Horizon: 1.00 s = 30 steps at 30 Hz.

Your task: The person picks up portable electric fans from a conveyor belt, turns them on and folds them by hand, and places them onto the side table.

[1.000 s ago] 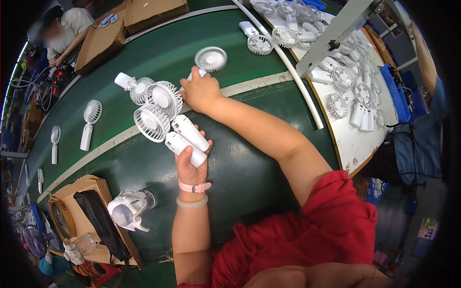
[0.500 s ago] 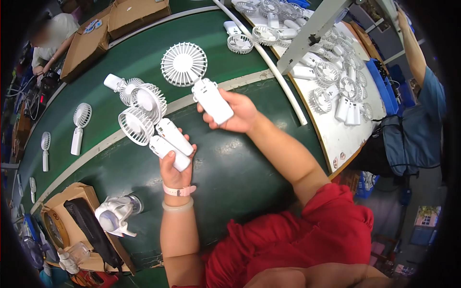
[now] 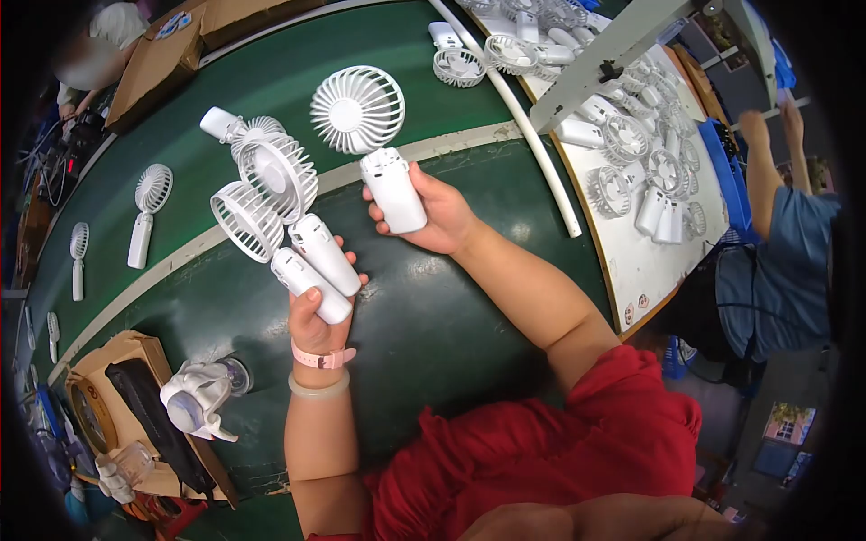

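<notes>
My left hand (image 3: 320,316) is closed around the handles of two white handheld fans, one fan (image 3: 311,284) in front of the other fan (image 3: 327,252). Their round grilles point up and to the left, over the green belt. In my right hand (image 3: 437,212) is another white handheld fan (image 3: 394,191), gripped by its handle with the grille upright above it. Behind the left-hand pair, a further white fan (image 3: 219,124) lies on the belt, partly hidden by their grilles.
More fans (image 3: 140,239) lie along the green conveyor (image 3: 433,298) to the left. A white table (image 3: 622,261) at right bears many fans, beside a metal post (image 3: 586,72). A cardboard tray (image 3: 135,347) and a white-wrapped object (image 3: 194,401) sit at lower left. Co-workers are at both sides.
The fan in my right hand has turned more upright, its grille now angled. My left hand and its two fans have shifted slightly left and down. At right, a co-worker's arms have moved.
</notes>
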### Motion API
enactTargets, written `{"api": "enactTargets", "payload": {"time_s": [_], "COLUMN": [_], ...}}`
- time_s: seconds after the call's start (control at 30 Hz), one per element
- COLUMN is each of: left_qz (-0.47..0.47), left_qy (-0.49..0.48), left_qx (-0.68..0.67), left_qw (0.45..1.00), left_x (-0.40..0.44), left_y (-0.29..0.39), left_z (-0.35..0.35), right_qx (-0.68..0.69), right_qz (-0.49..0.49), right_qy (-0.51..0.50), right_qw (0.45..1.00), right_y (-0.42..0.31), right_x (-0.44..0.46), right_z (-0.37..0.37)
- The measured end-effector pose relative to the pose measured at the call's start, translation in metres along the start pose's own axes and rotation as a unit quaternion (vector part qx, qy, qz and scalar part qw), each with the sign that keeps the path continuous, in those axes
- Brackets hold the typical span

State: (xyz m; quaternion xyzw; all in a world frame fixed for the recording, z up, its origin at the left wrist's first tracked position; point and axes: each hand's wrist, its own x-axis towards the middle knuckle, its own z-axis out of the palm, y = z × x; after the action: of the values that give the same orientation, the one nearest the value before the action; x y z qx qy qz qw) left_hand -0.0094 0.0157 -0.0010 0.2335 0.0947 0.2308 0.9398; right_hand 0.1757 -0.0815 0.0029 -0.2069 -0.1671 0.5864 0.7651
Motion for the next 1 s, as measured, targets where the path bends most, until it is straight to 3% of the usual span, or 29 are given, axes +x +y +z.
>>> {"api": "enactTargets", "payload": {"time_s": [0.07,0.17,0.3,0.37,1.0], "left_qz": [0.003,0.001,0.005,0.004,0.003], "left_qy": [0.004,0.007,0.013,0.013,0.024], "left_qx": [0.010,0.018,0.029,0.032,0.063], "left_qw": [1.000,1.000,0.999,0.999,0.998], "left_x": [0.000,-0.001,-0.001,-0.001,0.000], "left_y": [0.000,0.001,0.000,-0.001,-0.002], "left_z": [0.001,0.002,0.002,0.001,0.006], "right_qx": [-0.043,-0.132,-0.138,-0.224,-0.179], "right_qz": [-0.007,0.007,-0.004,-0.026,-0.020], "right_qy": [-0.013,0.081,0.095,0.091,0.120], "right_qw": [0.999,0.988,0.986,0.970,0.976], "right_y": [-0.001,0.008,0.006,0.005,0.006], "right_x": [-0.001,-0.003,-0.001,-0.001,0.001], "right_z": [0.001,0.015,0.014,0.009,0.006]}}
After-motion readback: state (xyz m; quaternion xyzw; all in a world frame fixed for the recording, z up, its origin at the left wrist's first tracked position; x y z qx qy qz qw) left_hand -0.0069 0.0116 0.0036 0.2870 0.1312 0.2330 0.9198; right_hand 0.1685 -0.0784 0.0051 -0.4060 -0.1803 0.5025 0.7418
